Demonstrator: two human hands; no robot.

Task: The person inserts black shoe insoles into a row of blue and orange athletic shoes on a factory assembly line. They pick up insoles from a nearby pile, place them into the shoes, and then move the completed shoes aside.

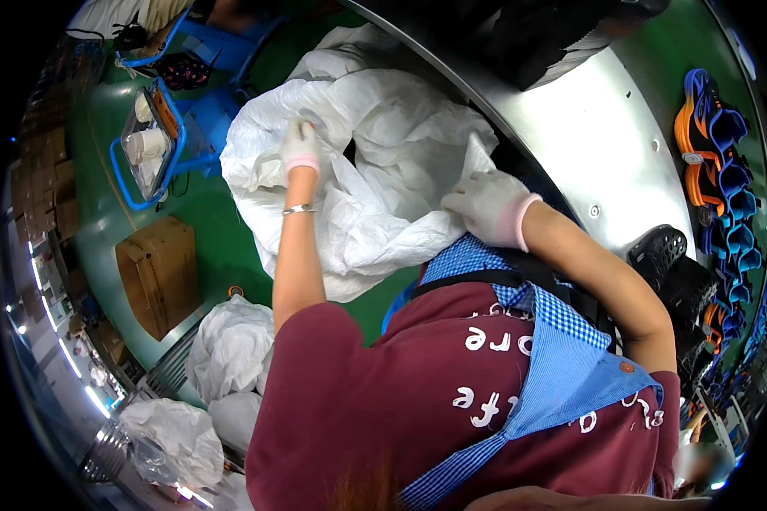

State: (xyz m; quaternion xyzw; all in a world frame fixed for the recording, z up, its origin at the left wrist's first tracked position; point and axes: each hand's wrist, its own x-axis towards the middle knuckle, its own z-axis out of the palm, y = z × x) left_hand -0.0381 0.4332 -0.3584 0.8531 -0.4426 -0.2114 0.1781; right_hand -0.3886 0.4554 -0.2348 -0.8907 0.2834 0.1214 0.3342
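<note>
A large white woven plastic sack (pixel 392 111) spreads out in front of me, crumpled, with its mouth gaping toward me and a dark gap showing inside. My left hand (pixel 301 146), in a whitish glove with a pink cuff, is closed on the sack's left side. On the right, my right hand (pixel 492 207), gloved the same way, grips the sack's rim, and a fold of it stands up above the fingers. Much of the sack's inside is hidden by its folds.
A curved metal table (pixel 605 128) runs along the right, with dark items on top. Colourful shoe uppers (pixel 716 162) line its far side, near black clogs (pixel 660 255). To the left stand a blue chair (pixel 209 119), a cardboard box (pixel 158 277) and white sacks (pixel 234 349).
</note>
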